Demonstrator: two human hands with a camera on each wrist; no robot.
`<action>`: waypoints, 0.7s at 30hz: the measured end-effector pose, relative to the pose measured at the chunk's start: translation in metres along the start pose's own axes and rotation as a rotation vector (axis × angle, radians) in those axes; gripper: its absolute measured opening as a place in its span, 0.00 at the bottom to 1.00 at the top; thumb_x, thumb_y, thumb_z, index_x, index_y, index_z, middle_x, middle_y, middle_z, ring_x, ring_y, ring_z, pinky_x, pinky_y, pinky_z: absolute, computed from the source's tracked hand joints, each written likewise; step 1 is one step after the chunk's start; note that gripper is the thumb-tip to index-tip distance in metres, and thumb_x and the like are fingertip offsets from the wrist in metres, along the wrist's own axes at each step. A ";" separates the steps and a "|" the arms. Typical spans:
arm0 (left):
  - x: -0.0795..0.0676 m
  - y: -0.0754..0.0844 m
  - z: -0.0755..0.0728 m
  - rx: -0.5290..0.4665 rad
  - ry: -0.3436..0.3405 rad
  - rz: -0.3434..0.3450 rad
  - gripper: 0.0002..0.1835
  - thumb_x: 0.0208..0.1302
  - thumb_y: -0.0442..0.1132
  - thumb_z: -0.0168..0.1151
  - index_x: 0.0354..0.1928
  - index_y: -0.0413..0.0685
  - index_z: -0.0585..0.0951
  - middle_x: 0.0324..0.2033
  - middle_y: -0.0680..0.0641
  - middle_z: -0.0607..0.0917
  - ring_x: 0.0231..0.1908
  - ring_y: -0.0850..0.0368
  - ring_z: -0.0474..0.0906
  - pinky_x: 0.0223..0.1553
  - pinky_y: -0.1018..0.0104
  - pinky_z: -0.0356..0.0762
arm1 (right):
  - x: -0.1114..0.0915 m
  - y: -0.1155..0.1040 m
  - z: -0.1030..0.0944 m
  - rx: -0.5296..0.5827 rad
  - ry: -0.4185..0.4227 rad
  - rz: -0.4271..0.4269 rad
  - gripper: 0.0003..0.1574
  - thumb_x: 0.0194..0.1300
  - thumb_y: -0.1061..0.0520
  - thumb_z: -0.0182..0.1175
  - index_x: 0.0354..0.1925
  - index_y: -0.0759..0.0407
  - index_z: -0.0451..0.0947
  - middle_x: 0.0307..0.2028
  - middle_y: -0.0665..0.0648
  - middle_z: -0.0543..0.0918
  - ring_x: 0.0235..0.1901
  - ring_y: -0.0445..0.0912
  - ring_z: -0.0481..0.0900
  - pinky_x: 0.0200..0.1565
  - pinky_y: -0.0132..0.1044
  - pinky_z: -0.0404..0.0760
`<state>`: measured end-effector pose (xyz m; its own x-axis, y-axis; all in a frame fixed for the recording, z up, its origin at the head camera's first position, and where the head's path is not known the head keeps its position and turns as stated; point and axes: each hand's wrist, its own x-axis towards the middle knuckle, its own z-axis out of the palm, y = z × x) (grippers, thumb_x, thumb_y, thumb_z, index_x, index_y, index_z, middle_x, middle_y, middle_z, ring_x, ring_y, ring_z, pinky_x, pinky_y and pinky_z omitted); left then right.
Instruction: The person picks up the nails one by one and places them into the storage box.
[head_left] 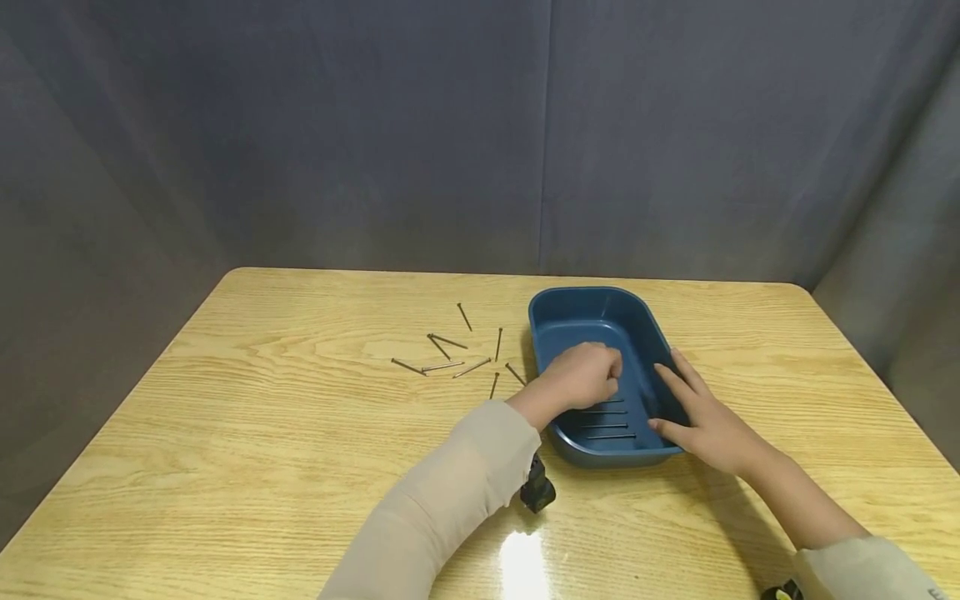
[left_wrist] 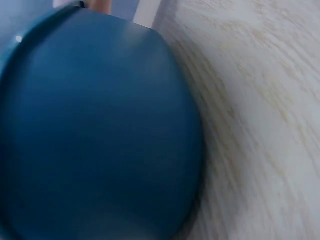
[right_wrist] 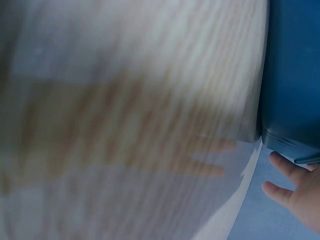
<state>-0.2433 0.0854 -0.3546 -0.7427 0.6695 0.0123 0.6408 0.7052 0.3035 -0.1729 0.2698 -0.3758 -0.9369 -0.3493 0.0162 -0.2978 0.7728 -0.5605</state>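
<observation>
A dark blue tray [head_left: 615, 460] stands on the table, and several nails [head_left: 611, 427] lie side by side at its near end. My left hand [head_left: 581, 375] reaches over the tray's left wall, its fingers curled and pointing down into it close above the nearest nails. The fingertips are hidden behind the hand, so I cannot tell whether they pinch a nail. In the left wrist view the tray's outer wall [left_wrist: 105, 120] fills most of the picture. On the right, my right hand [head_left: 708, 425] rests with spread fingers at the tray's right rim.
Several loose nails [head_left: 472, 367] lie scattered on the wooden table [head_left: 262, 433] left of the tray. A black wrist device [head_left: 537, 487] hangs beneath the left sleeve, near the tray's front corner. Grey curtains [head_left: 375, 142] stand behind the table.
</observation>
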 end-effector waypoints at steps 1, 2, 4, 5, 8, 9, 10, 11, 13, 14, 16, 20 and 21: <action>-0.002 -0.001 -0.001 -0.007 0.014 0.012 0.04 0.57 0.38 0.53 0.33 0.50 0.76 0.29 0.56 0.73 0.27 0.65 0.67 0.27 0.75 0.65 | 0.000 0.000 0.000 -0.003 0.001 0.001 0.45 0.59 0.47 0.52 0.64 0.65 0.42 0.64 0.60 0.30 0.60 0.66 0.40 0.47 0.64 0.53; -0.004 -0.002 -0.002 -0.017 0.026 0.020 0.04 0.57 0.38 0.53 0.33 0.50 0.76 0.28 0.56 0.72 0.27 0.65 0.67 0.27 0.76 0.64 | 0.000 -0.001 0.000 -0.004 0.001 0.002 0.45 0.59 0.47 0.52 0.64 0.65 0.42 0.64 0.61 0.31 0.59 0.66 0.40 0.47 0.64 0.53; -0.009 -0.005 -0.004 -0.031 0.051 0.030 0.04 0.57 0.37 0.52 0.33 0.49 0.76 0.27 0.56 0.72 0.26 0.65 0.66 0.26 0.76 0.64 | 0.000 -0.001 0.000 -0.008 0.003 0.002 0.45 0.59 0.47 0.52 0.64 0.65 0.42 0.64 0.61 0.31 0.59 0.66 0.40 0.46 0.65 0.53; -0.011 -0.006 -0.005 -0.039 0.061 0.032 0.04 0.57 0.37 0.52 0.33 0.49 0.76 0.27 0.56 0.72 0.26 0.65 0.66 0.26 0.76 0.64 | 0.000 -0.001 0.000 -0.009 0.003 0.003 0.45 0.59 0.47 0.52 0.64 0.65 0.42 0.64 0.61 0.31 0.59 0.67 0.40 0.46 0.65 0.53; -0.018 -0.009 -0.009 -0.054 0.081 0.038 0.05 0.57 0.36 0.52 0.33 0.48 0.76 0.28 0.55 0.73 0.27 0.64 0.67 0.27 0.77 0.64 | 0.000 -0.002 -0.001 -0.013 0.005 0.004 0.45 0.59 0.48 0.52 0.64 0.65 0.43 0.64 0.61 0.31 0.59 0.67 0.41 0.46 0.65 0.53; -0.020 -0.010 -0.010 -0.057 0.085 0.039 0.05 0.58 0.36 0.52 0.34 0.48 0.76 0.28 0.55 0.73 0.27 0.64 0.67 0.27 0.77 0.64 | 0.000 -0.002 0.000 -0.012 0.004 0.005 0.45 0.59 0.48 0.52 0.64 0.65 0.43 0.64 0.61 0.31 0.59 0.67 0.41 0.46 0.65 0.53; -0.022 -0.011 -0.011 -0.061 0.088 0.042 0.05 0.58 0.36 0.52 0.34 0.47 0.76 0.29 0.54 0.73 0.28 0.64 0.67 0.28 0.77 0.65 | 0.000 -0.001 0.000 -0.010 0.004 0.007 0.45 0.59 0.48 0.52 0.64 0.65 0.43 0.64 0.61 0.31 0.59 0.66 0.40 0.47 0.65 0.53; -0.024 -0.012 -0.012 -0.066 0.090 0.044 0.05 0.58 0.36 0.52 0.35 0.47 0.76 0.29 0.54 0.74 0.28 0.64 0.67 0.28 0.77 0.65 | 0.000 -0.001 0.000 -0.008 0.005 0.006 0.45 0.59 0.48 0.52 0.64 0.65 0.43 0.64 0.61 0.31 0.59 0.66 0.40 0.47 0.65 0.53; -0.028 -0.013 -0.014 -0.075 0.093 0.046 0.06 0.58 0.36 0.51 0.36 0.46 0.76 0.30 0.54 0.74 0.29 0.64 0.67 0.29 0.78 0.65 | 0.000 -0.001 0.000 -0.004 0.004 0.003 0.45 0.59 0.48 0.52 0.64 0.65 0.42 0.64 0.61 0.31 0.60 0.66 0.40 0.47 0.65 0.52; -0.030 -0.014 -0.015 -0.081 0.095 0.046 0.06 0.58 0.36 0.51 0.36 0.46 0.76 0.30 0.54 0.74 0.29 0.64 0.68 0.29 0.78 0.65 | 0.000 -0.001 0.000 -0.002 0.004 0.001 0.45 0.59 0.48 0.52 0.64 0.65 0.42 0.64 0.61 0.30 0.60 0.66 0.40 0.47 0.65 0.52; -0.033 -0.016 -0.016 -0.087 0.097 0.042 0.06 0.58 0.36 0.51 0.36 0.46 0.76 0.31 0.53 0.74 0.29 0.64 0.68 0.29 0.78 0.65 | 0.000 0.000 0.001 -0.003 0.005 0.001 0.45 0.59 0.48 0.52 0.64 0.65 0.42 0.64 0.60 0.30 0.60 0.65 0.39 0.47 0.65 0.52; -0.039 -0.020 -0.019 -0.076 0.108 0.021 0.06 0.58 0.37 0.52 0.36 0.46 0.76 0.31 0.53 0.74 0.30 0.64 0.68 0.30 0.77 0.66 | 0.000 0.001 0.001 -0.006 0.006 0.001 0.45 0.59 0.47 0.52 0.64 0.64 0.42 0.65 0.59 0.29 0.60 0.65 0.38 0.47 0.65 0.51; -0.040 -0.021 -0.020 -0.071 0.109 0.015 0.06 0.58 0.37 0.52 0.36 0.46 0.76 0.31 0.53 0.73 0.30 0.64 0.68 0.30 0.77 0.66 | 0.000 0.001 0.001 -0.007 0.007 0.001 0.45 0.59 0.47 0.52 0.64 0.64 0.42 0.65 0.58 0.29 0.60 0.64 0.38 0.47 0.64 0.51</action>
<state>-0.2312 0.0389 -0.3429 -0.7524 0.6476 0.1200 0.6394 0.6744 0.3692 -0.1729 0.2698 -0.3773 -0.9385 -0.3446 0.0213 -0.2977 0.7767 -0.5551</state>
